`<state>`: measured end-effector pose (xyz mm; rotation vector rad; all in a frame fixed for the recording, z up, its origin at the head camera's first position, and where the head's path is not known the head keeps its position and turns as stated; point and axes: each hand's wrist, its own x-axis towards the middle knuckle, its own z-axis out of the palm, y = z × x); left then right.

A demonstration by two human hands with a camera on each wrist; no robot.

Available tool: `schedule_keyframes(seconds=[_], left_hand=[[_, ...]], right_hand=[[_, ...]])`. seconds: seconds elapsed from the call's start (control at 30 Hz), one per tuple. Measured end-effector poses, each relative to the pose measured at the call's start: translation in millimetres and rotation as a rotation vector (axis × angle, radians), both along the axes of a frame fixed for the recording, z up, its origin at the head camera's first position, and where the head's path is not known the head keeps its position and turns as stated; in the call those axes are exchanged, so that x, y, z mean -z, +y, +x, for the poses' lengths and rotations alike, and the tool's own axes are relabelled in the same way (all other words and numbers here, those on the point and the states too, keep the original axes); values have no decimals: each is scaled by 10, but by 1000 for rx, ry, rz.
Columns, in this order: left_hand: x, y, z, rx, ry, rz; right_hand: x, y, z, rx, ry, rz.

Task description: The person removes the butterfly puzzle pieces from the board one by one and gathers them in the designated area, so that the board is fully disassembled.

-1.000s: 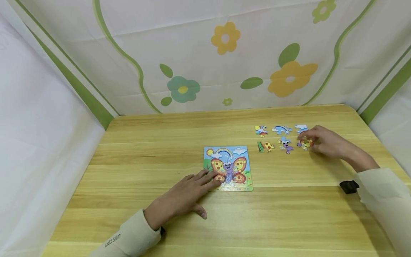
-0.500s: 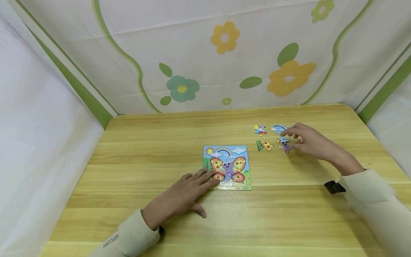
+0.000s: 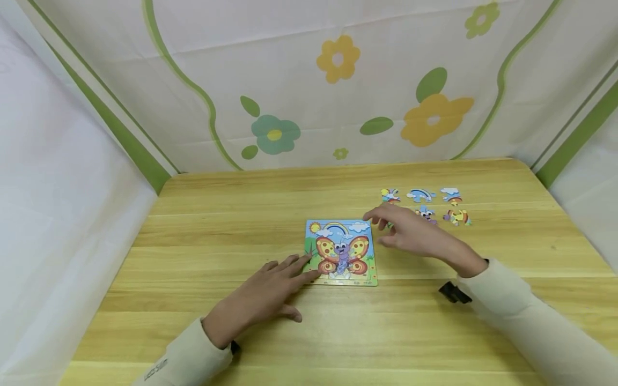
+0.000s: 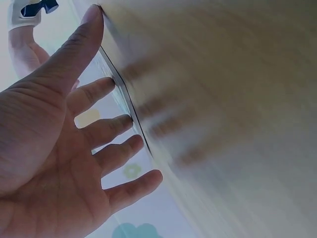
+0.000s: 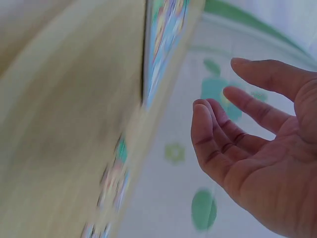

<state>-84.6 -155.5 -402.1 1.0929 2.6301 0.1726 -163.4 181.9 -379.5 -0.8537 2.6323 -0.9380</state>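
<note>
The left hand point(image 3: 265, 292) reaches forward palm down, fingers spread and nearly straight, thumb held apart. The right hand point(image 3: 412, 229) hovers with fingers loosely bent, thumb apart, its wrist point(image 3: 465, 258) slanting inward.

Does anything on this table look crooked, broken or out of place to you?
Nothing stands out. The butterfly puzzle board lies flat on the table, and the loose pieces sit in two rows off to its right, with no visible damage. The right hand partly hides the nearer row, so I can't vouch for every piece.
</note>
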Motion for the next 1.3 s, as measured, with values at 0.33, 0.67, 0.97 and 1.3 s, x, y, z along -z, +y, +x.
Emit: schedule_keyframes(seconds=[0.33,0.67,0.97,1.3], left_hand=[[-39,-61,28,0,21,0],[-78,-91,73,9,29,-6],[-88,-84,70,18,20,14],[-83,-139,57,31,-15,40]], right_hand=[[94,-606,66,-100,-113,-38],[248,-859,126,-104,-194,-29],[282,-954,174,-170,-135,20],[316,-975,182,-186,-98,74]])
